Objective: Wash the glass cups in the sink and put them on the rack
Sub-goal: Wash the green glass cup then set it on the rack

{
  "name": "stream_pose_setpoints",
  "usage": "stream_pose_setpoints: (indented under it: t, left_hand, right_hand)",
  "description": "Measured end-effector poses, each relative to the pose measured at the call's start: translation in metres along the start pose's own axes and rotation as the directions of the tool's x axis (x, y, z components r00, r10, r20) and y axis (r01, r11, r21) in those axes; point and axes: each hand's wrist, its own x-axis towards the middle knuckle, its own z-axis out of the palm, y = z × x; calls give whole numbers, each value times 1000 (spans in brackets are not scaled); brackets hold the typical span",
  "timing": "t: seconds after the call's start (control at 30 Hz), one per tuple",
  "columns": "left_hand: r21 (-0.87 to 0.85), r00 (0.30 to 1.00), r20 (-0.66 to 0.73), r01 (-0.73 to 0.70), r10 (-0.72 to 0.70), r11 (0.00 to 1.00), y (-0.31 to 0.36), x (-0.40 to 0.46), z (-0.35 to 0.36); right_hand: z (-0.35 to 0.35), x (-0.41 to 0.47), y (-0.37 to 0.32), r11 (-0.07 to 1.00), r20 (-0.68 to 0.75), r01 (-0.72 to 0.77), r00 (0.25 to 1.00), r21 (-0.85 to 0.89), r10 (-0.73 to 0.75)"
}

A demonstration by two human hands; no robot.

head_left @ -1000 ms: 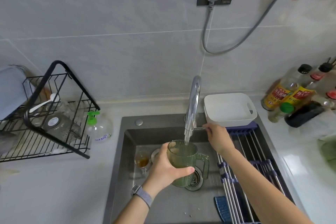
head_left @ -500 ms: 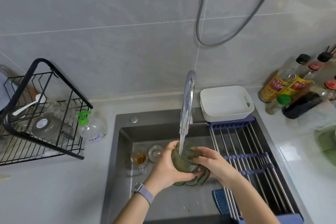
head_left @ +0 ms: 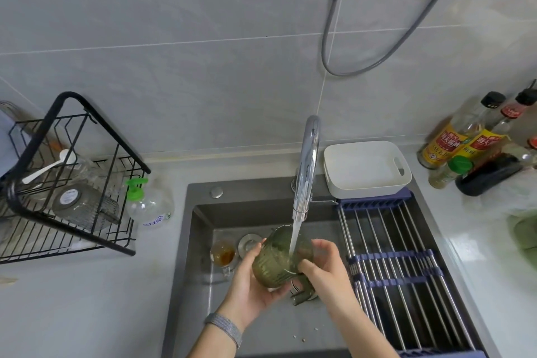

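A green ribbed glass cup (head_left: 274,261) with a handle is tilted under the running tap (head_left: 305,171), and water streams into it. My left hand (head_left: 250,285) grips its left side and base. My right hand (head_left: 322,270) grips its right side, fingers curled over the rim. A small clear glass cup (head_left: 223,253) with brown residue stands on the floor of the sink (head_left: 200,241), left of the hands. The black wire rack (head_left: 72,183) on the left counter holds a clear glass cup (head_left: 84,206) lying on its side and a white spoon.
A soap pump bottle (head_left: 148,203) stands between rack and sink. A roll-up drying mat (head_left: 404,276) covers the sink's right part, with a white plastic basket (head_left: 366,168) at its back. Sauce bottles (head_left: 470,142) crowd the right counter. A grey cable hangs from a wall socket.
My right hand left the tap lever and took hold of the green cup. Water now runs. The cup has tilted and been turned between both hands.
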Motion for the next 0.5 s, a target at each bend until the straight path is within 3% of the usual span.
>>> stream_pose_setpoints:
  t: [0.07, 0.13, 0.2, 0.23, 0.3, 0.37, 0.5]
  left_hand:
    - [22, 999, -49, 1, 0, 1000, 2, 0, 1]
    - [24, 997, -78, -9, 11, 1000, 3, 0, 0]
    - [22, 997, -79, -13, 15, 1000, 4, 1, 1]
    - [35, 997, -73, -6, 9, 999, 4, 2, 2]
    - [70, 998, -54, -5, 9, 998, 4, 4, 6]
    - [145, 999, -26, -37, 41, 989, 3, 6, 9]
    - [239, 997, 42, -77, 69, 968, 4, 3, 16]
  right_hand:
    - [0, -4, 3, 980, -76, 163, 982, -111, -172]
    - [-4, -9, -1, 874, -95, 422, 886, -241, -454]
    - [-9, -12, -8, 729, 49, 575, 796, -371, -604]
    - [-11, -12, -12, 682, 193, 589, 800, -434, -568]
    - [-9, -10, -20, 566, 442, 571, 820, -595, -363]
    - [-4, -5, -23, 503, 500, 516, 847, -694, -179]
    - [6, 1, -21, 625, 471, 476, 861, -618, -190]
